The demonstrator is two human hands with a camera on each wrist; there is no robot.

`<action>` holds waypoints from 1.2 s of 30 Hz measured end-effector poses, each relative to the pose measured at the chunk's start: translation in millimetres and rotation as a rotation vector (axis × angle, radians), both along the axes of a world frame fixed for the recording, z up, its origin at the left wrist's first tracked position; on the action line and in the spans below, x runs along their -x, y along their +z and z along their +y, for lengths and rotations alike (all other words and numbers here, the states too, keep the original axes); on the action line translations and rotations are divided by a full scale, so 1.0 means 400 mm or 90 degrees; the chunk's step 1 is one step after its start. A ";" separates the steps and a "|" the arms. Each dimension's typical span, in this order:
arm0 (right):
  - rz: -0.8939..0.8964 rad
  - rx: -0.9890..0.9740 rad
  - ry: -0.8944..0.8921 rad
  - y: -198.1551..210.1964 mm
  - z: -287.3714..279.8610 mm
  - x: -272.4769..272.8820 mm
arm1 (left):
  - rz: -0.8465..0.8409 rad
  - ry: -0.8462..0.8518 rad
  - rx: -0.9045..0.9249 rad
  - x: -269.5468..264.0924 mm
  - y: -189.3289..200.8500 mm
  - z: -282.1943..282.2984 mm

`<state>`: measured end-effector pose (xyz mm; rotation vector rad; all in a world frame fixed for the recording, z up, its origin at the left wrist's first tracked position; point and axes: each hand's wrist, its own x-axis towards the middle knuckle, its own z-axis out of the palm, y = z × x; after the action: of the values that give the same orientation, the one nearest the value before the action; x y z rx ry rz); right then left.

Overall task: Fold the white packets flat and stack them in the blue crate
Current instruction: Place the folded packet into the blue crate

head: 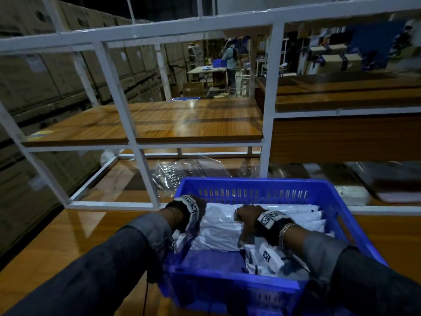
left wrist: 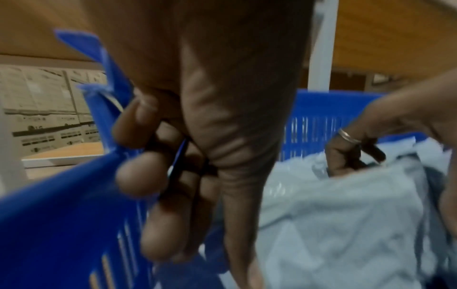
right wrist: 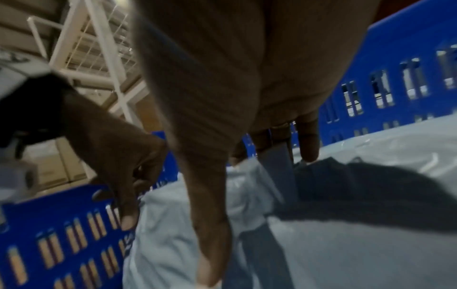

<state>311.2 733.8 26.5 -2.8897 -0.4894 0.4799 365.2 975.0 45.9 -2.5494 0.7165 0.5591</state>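
Dimly lit storeroom, blue crate on wooden table, white packets inside, both hands' fingers curled, grip unclear.

White packets lie stacked in blue crate.

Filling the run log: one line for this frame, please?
stage: stacking | left hand: at blue crate left wall, grip unclear | right hand: on top white packet | packets: several in crate
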 end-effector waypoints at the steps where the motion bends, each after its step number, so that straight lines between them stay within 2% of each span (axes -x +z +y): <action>1: 0.023 -0.015 -0.012 0.016 -0.005 0.001 | 0.026 0.054 0.052 0.005 0.010 -0.006; 4: 0.003 -0.011 -0.039 0.020 -0.023 0.011 | 0.037 0.103 0.085 -0.009 -0.026 -0.009; 5: -0.020 0.002 -0.040 0.009 -0.023 0.013 | -0.003 0.076 0.091 -0.005 -0.026 -0.018; 6: -0.048 0.013 -0.032 -0.003 -0.020 0.015 | -0.031 0.095 0.115 0.004 -0.024 -0.025; 10: -0.133 0.125 0.002 -0.068 0.021 0.008 | -0.110 0.074 0.058 0.029 -0.047 -0.059; 13: -0.144 0.195 0.001 -0.090 0.036 0.008 | -0.128 0.134 0.171 0.041 -0.088 -0.060; 16: -0.152 0.197 -0.003 -0.080 0.034 0.012 | -0.144 0.173 0.123 0.051 -0.062 -0.072; 21: -0.040 0.062 -0.017 -0.002 0.013 0.024 | -0.046 0.201 0.270 0.077 0.054 -0.056; 24: 0.037 -0.055 -0.055 0.100 0.007 0.028 | 0.090 0.199 0.324 0.101 0.141 -0.088; 27: -0.018 -0.160 -0.079 0.216 -0.026 0.044 | 0.178 0.213 0.436 0.147 0.240 -0.146; 31: -0.100 -0.353 -0.134 0.352 -0.170 0.151 | 0.160 0.143 0.624 0.209 0.318 -0.228; 33: -0.148 -0.459 -0.160 0.393 -0.254 0.237 | 0.176 0.086 0.757 0.259 0.336 -0.282; 36: -0.175 -0.590 -0.273 0.403 -0.386 0.378 | 0.255 0.010 0.913 0.362 0.365 -0.400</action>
<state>160.1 579.4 187.8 -2.0531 -0.0621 -0.1887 220.3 815.2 191.8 -3.7387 1.6952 0.7100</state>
